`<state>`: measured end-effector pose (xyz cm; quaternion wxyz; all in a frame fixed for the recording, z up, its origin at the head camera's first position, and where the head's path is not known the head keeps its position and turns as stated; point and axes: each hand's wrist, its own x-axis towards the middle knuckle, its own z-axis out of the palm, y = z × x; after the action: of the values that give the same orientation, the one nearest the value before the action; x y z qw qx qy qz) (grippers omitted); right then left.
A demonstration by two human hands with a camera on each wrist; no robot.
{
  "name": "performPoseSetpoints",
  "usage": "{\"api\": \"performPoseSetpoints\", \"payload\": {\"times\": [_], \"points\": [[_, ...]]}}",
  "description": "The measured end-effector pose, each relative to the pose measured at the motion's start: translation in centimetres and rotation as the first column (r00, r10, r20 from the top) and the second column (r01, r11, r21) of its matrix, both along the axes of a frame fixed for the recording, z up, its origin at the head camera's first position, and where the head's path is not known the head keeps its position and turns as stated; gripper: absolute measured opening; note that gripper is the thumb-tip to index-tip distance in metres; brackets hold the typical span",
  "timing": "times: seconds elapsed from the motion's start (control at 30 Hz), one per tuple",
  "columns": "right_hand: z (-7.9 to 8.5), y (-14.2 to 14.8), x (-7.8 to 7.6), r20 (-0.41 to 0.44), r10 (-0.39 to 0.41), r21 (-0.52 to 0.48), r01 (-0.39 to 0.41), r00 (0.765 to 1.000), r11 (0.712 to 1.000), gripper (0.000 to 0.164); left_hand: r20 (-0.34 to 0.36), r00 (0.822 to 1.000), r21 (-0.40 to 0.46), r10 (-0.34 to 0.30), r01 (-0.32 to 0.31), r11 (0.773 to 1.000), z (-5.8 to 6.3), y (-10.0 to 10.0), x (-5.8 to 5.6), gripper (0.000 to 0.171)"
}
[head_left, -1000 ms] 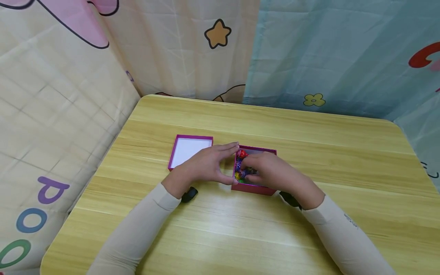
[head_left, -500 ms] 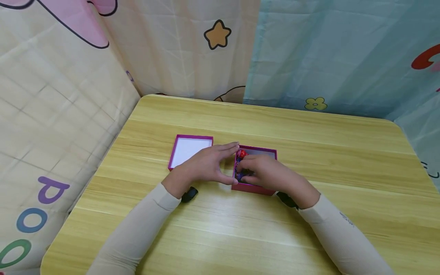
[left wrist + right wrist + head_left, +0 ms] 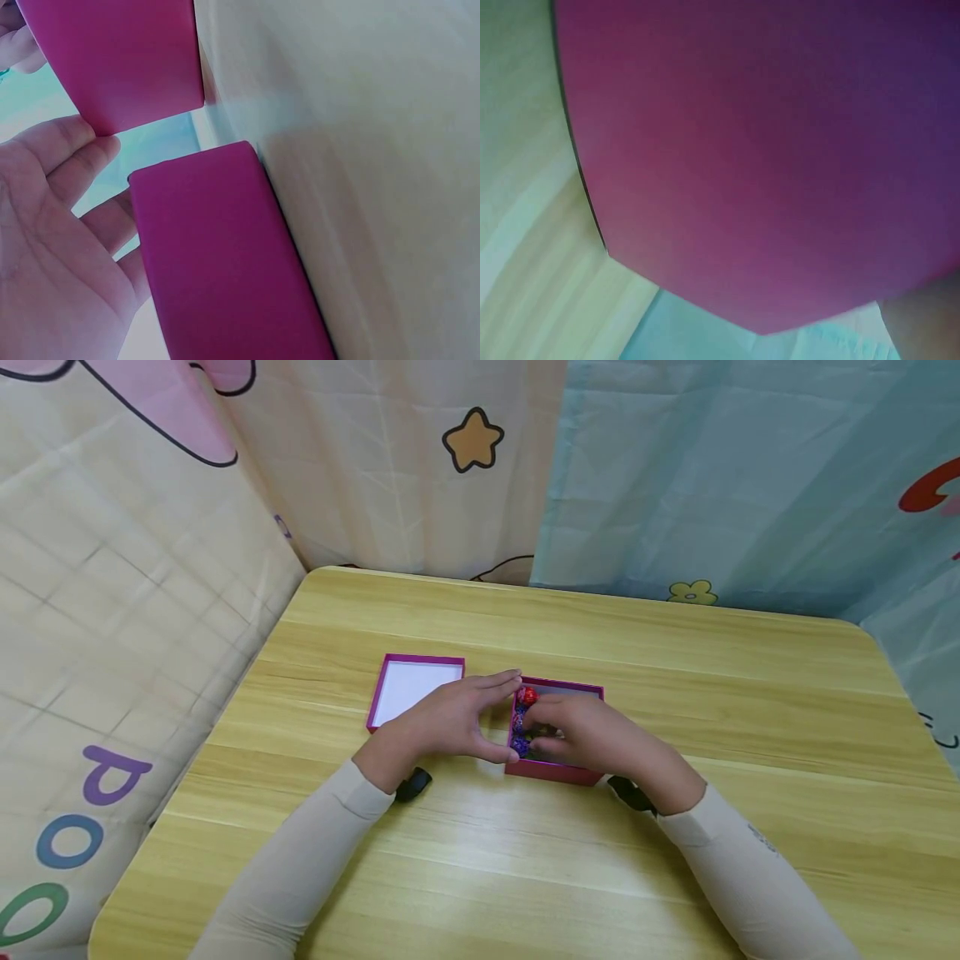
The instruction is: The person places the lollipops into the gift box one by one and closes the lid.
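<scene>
A magenta box (image 3: 553, 772) stands without its lid at mid-table. Along its left side lie wrapped candies, including a red candy (image 3: 528, 696) at the back and a purple-blue candy (image 3: 520, 746) in the near left corner. My left hand (image 3: 456, 718) spans the box's left side, thumb and fingers spread; in the left wrist view, fingertips touch the box corner (image 3: 120, 67). Inside the box, my right hand (image 3: 592, 731) has bent fingers over the candies; whether it holds one is hidden. The right wrist view is mostly filled by the box wall (image 3: 742, 165).
The box's lid (image 3: 412, 687) lies inside up, left of the box and partly behind the left hand. A wooden table (image 3: 480, 877) bears everything. Printed curtains (image 3: 465, 510) hang behind and to the left. Black wrist cameras (image 3: 413, 785) sit below the hands.
My right hand shifted left within the box, then slightly back right. A purple-blue candy now shows in the near left corner, where yellow and green ones showed. The left hand stays put.
</scene>
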<state>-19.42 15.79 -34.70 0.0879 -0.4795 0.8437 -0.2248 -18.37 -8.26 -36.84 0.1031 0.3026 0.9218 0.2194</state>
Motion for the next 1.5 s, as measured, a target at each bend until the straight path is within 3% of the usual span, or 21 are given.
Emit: {"api": "performPoseSetpoints", "payload": {"times": [0.23,0.5,0.77,1.03,1.3,1.5], "points": [[0.7,1.0,0.0,-0.024,-0.028,-0.014,0.028,0.999,1.0,0.016,0.014,1.0,-0.01,0.007,-0.006,1.0,0.1,0.0,0.1,0.104],[1.3,4.3,0.4,-0.031,-0.133,-0.009,0.132,0.991,0.991,0.02,0.03,0.999,-0.045,0.026,-0.025,0.999,0.7,0.2,0.4,0.107],[1.3,9.2,0.9,-0.06,-0.247,-0.035,0.245,0.967,0.969,0.017,0.12,0.992,0.051,0.044,-0.05,0.997,1.1,0.0,0.4,0.115],[1.2,12.5,1.4,-0.075,-0.341,-0.036,0.339,0.937,0.94,0.015,0.094,0.995,0.047,0.047,-0.051,0.998,1.3,-1.5,1.1,0.105],[1.0,12.3,1.6,-0.059,-0.335,-0.004,0.335,0.941,0.942,0.019,0.043,0.998,-0.016,0.034,-0.034,0.999,1.1,-2.7,1.7,0.094],[0.8,11.9,1.9,-0.037,-0.31,-0.007,0.31,0.95,0.951,0.018,0.035,0.996,-0.029,0.077,-0.076,0.997,1.0,-4.1,1.8,0.09]]}}
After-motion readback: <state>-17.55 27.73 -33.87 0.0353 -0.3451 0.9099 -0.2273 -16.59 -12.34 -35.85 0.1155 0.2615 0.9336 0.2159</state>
